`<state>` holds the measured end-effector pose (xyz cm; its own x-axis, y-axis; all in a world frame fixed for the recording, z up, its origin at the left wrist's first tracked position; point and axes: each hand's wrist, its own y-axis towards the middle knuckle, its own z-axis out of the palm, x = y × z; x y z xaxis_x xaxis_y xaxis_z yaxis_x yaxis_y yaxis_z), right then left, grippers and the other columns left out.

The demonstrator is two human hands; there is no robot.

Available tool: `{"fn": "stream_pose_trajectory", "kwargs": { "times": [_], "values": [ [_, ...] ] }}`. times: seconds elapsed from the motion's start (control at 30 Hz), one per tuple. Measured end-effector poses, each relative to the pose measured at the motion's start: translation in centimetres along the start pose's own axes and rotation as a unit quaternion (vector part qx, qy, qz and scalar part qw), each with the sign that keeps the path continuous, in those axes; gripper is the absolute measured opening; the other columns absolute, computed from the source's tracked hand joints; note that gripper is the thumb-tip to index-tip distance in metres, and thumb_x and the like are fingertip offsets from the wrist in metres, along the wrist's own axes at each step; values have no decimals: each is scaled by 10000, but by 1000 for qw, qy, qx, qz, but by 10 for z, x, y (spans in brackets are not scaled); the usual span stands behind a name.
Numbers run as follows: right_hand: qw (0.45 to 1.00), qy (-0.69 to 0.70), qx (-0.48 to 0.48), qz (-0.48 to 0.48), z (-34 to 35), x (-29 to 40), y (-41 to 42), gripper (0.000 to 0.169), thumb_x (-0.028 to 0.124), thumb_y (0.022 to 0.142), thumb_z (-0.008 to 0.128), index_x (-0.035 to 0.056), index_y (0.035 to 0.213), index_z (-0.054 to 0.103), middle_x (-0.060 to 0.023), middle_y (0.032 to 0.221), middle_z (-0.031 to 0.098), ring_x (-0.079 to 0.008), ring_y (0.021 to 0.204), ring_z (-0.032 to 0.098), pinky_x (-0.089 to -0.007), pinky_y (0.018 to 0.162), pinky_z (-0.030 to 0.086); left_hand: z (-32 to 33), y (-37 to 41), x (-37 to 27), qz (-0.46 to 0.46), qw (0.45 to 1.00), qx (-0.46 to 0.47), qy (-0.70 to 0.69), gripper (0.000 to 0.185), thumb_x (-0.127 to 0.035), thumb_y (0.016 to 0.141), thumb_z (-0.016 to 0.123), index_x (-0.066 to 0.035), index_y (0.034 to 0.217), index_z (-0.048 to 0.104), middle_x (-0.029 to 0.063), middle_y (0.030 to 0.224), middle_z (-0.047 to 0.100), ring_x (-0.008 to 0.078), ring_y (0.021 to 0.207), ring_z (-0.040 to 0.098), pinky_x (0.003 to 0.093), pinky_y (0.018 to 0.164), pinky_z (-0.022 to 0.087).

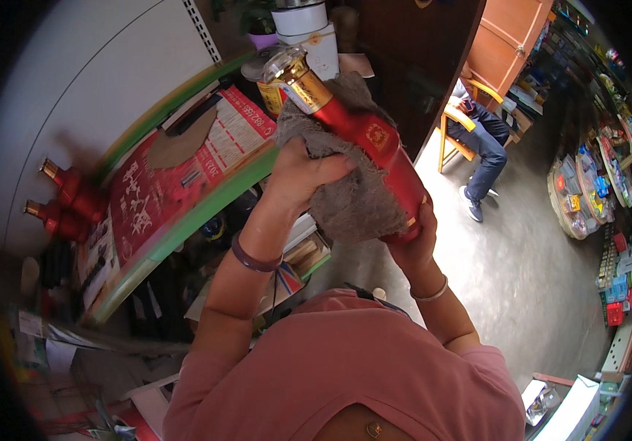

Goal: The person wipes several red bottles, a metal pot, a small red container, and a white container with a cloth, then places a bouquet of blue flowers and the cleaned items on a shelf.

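Observation:
A red bottle with a gold neck and a clear cap is held up in front of me, tilted with its cap toward the upper left. My right hand grips it around the base. A grey-brown cloth lies against the bottle's side and partly behind its neck. My left hand holds this cloth, thumb on top, pressing it to the bottle. The cloth hides part of the bottle's body.
Left is a green-edged shelf with a red printed sheet. Two more red bottles stand at its far end. A seated person is beyond the dark door. Packed goods racks line the right.

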<state>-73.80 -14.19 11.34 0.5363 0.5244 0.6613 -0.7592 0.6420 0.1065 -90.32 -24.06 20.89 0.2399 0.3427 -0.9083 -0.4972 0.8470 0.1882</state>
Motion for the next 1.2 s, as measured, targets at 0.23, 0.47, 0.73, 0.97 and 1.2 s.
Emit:
{"fn": "stream_pose_trajectory", "kwargs": {
  "times": [0.23,0.47,0.73,0.97,1.2],
  "values": [
    [849,-370,42,-374,6,-3,15,866,190,671,733,67,1338,194,-133,1299,337,-245,1211,388,-371,1044,315,37,-11,4,61,983,-134,-109,409,-71,772,719,31,1125,537,109,1015,631,193,901,626,329,812,512],
    [989,-103,70,-81,5,8,-6,792,438,764,632,71,1370,276,-123,1301,445,-285,1179,476,-426,972,418,22,-14,-11,23,997,-50,-52,444,-63,742,719,49,1133,539,122,1024,637,206,895,633,335,808,514],
    [906,251,85,329,4,0,-18,761,680,777,433,200,1364,370,-159,1297,468,-405,1021,524,-397,541,462,-8,-7,-20,107,993,15,53,448,-115,747,733,35,1136,568,97,1018,642,167,893,619,306,790,505],
    [937,181,83,287,-13,-5,-18,790,653,780,472,145,1371,341,-194,1297,455,-416,1041,519,-388,564,481,19,-6,-32,324,945,-47,15,433,-62,762,725,5,1153,553,84,1161,574,173,1041,551,305,900,446],
    [973,115,140,142,-15,6,-15,734,522,820,558,99,1375,331,-162,1316,473,-357,1153,521,-528,780,527,0,0,-39,456,810,-132,343,317,-55,742,699,-20,1044,609,137,1146,579,239,1067,549,367,943,418]
  ]
}}
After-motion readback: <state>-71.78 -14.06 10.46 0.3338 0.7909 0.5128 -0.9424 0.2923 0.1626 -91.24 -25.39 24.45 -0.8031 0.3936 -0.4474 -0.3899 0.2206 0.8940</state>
